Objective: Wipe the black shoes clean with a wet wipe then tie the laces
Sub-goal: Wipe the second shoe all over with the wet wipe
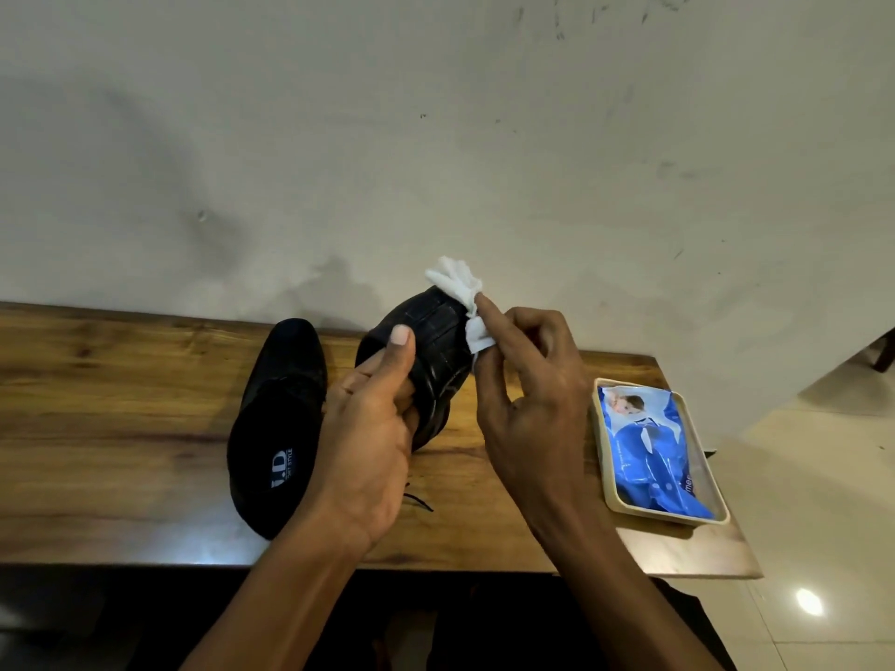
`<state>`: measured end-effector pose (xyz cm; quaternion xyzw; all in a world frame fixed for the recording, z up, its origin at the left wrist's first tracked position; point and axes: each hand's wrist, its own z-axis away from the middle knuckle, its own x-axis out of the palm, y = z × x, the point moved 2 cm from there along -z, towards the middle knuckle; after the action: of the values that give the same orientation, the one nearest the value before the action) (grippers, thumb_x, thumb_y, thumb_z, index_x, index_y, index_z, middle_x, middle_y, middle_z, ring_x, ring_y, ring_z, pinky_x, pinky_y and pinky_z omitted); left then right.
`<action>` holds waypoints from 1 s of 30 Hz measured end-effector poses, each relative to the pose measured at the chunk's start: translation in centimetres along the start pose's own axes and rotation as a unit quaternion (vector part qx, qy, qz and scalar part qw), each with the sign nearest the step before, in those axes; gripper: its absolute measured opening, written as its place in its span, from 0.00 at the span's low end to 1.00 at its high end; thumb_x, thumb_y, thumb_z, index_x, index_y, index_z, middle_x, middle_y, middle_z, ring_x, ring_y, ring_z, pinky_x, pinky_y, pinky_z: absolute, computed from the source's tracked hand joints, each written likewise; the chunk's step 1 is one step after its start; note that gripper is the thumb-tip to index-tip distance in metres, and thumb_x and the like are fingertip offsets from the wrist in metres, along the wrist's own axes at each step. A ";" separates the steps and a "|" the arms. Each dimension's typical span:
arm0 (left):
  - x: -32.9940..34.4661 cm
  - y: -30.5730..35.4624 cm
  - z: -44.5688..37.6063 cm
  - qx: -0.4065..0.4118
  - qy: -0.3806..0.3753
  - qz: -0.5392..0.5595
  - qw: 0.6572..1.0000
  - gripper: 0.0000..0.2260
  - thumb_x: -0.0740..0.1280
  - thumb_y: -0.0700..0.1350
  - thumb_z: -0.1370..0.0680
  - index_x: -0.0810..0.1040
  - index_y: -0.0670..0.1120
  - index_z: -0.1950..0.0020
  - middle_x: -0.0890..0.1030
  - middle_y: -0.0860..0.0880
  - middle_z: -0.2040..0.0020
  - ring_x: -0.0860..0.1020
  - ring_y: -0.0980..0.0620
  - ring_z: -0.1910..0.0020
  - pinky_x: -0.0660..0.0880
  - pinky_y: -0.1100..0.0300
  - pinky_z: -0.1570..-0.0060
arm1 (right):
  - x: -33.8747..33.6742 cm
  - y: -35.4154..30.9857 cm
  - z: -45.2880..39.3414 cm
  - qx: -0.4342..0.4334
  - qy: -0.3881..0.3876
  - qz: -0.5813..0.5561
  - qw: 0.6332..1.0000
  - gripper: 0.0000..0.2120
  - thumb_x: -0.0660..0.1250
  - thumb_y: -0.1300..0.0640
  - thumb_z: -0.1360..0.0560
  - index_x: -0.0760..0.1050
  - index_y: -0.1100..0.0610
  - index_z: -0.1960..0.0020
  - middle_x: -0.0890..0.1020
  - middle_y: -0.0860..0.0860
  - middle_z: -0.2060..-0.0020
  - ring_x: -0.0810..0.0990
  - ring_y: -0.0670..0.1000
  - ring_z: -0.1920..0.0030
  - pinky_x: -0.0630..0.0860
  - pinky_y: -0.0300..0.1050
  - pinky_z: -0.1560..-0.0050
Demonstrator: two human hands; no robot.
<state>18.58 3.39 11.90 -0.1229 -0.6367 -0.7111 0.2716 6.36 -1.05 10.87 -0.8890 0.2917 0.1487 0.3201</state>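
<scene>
The left hand (368, 428) grips the stiff shoe (426, 351); beside it, the right hand (528, 394) pinches the soft, floppy wipe (460, 293).

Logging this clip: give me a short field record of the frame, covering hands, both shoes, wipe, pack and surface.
left hand: grips the lifted shoe, sole turned to the camera
right hand: pinches the white wipe against that shoe's edge
other shoe: lies on the table, opening up, not touched
lace: loose end on the wood
wipes pack: blue, in a beige tray to the right
surface: wooden table against a wall
</scene>
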 end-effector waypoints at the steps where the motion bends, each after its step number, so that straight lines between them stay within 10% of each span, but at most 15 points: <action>1: -0.1 0.0 0.0 -0.004 0.003 -0.002 1.000 0.17 0.58 0.52 0.17 0.80 0.46 0.37 0.85 0.46 0.42 0.82 0.50 0.40 0.73 0.51 0.37 | 0.2 -0.2 0.3 -0.012 -0.006 0.000 1.000 0.21 0.65 0.66 0.23 0.77 0.58 0.31 0.76 0.56 0.50 0.76 0.51 0.51 0.77 0.48 0.53; 8: -0.9 0.2 -0.5 -0.007 0.032 0.030 0.999 0.20 0.62 0.56 0.21 0.84 0.43 0.43 0.85 0.39 0.46 0.83 0.43 0.44 0.76 0.47 0.40 | 1.7 -3.0 3.2 -0.129 -0.061 0.001 0.990 0.18 0.55 0.56 0.14 0.77 0.63 0.32 0.80 0.58 0.49 0.78 0.54 0.49 0.73 0.50 0.53; 13: -1.1 0.5 -0.5 -0.005 0.015 0.094 0.995 0.17 0.62 0.53 0.21 0.83 0.42 0.46 0.86 0.47 0.58 0.85 0.54 0.58 0.80 0.64 0.61 | 1.3 -1.1 1.8 -0.142 -0.040 0.017 0.989 0.16 0.58 0.58 0.16 0.77 0.62 0.32 0.78 0.57 0.47 0.77 0.53 0.49 0.74 0.52 0.54; 22: -1.5 0.4 -0.3 -0.039 0.059 0.150 0.986 0.18 0.62 0.54 0.20 0.83 0.42 0.45 0.86 0.45 0.50 0.85 0.49 0.47 0.77 0.53 0.43 | 1.3 1.0 0.1 0.011 0.024 -0.017 1.000 0.21 0.66 0.75 0.25 0.78 0.64 0.34 0.78 0.58 0.51 0.76 0.47 0.49 0.69 0.28 0.46; 30: -1.4 0.3 -0.5 -0.078 0.053 0.197 0.976 0.20 0.63 0.56 0.20 0.81 0.39 0.46 0.85 0.46 0.61 0.85 0.53 0.62 0.83 0.61 0.64 | 2.1 -3.1 3.1 -0.073 -0.065 -0.037 0.994 0.17 0.57 0.60 0.17 0.79 0.62 0.34 0.78 0.58 0.47 0.78 0.56 0.49 0.77 0.52 0.53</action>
<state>19.98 3.22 11.31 -0.2285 -0.5278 -0.6965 0.4291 9.69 2.04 9.15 -0.9086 0.2256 0.2154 0.2776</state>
